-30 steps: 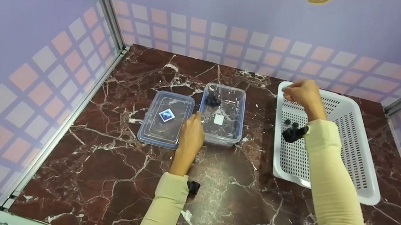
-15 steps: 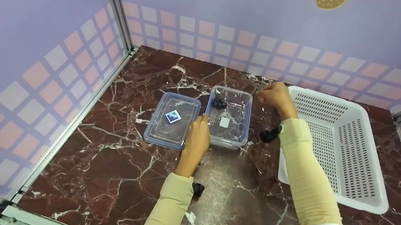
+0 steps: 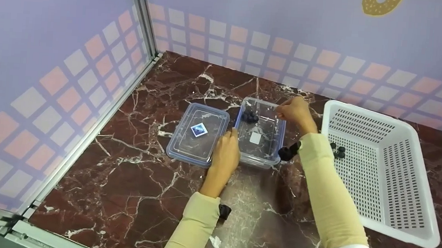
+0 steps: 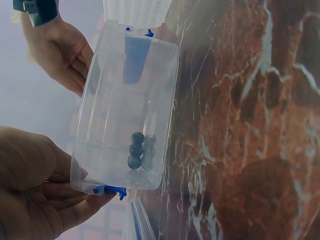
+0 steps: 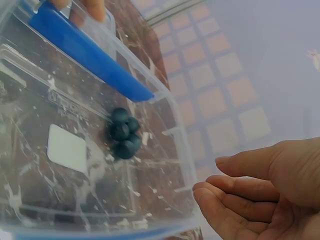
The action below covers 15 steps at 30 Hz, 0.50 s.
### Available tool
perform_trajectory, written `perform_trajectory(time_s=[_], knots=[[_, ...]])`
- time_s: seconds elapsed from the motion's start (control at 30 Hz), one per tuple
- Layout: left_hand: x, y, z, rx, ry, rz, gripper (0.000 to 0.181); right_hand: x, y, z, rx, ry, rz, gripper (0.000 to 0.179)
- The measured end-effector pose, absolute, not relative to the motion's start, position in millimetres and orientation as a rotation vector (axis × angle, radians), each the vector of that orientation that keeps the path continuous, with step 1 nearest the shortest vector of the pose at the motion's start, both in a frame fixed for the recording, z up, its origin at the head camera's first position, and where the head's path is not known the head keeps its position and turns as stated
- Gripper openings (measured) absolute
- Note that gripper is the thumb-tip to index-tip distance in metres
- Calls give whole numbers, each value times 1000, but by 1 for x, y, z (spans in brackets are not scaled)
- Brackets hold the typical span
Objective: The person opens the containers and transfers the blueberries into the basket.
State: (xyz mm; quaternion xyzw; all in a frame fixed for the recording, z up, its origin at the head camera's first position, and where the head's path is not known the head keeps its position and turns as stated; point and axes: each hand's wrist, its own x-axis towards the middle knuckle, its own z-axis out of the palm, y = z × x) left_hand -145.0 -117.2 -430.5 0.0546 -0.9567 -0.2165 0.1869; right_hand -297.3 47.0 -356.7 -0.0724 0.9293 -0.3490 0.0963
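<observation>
A clear plastic container with blue clasps stands on the table, a white square label on its base. Several blueberries lie inside near its far left corner. My left hand grips the container's left rim beside the clasp, thumb and fingers on either side of the wall. At the far right rim of the container is my right hand. Its fingers are loosely bent with a gap to the thumb, and no berry shows between them in the right wrist view.
Left of the container lies a clear lid with a blue edge and a diamond sticker. A white perforated basket stands on the right with several blueberries at its left side. Patterned walls bound the marbled table.
My right hand has moved left from above the basket to the container's right rim, uncovering berries in the basket. My left hand keeps its hold on the container. The view has shifted slightly.
</observation>
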Motion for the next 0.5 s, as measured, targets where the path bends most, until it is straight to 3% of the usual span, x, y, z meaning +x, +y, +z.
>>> perform_trajectory(time_s=[0.13,0.27,0.5], knots=[[-145,-117,-430,156,-2689,-615,41,-300,37,-365,-215,2734,-1031,13],[-145,-117,-430,157,-2688,-613,40,-302,29,-374,-220,2764,-970,27],[-145,-117,-431,155,-2701,-625,45,-304,15,-390,-214,2785,-885,26]])
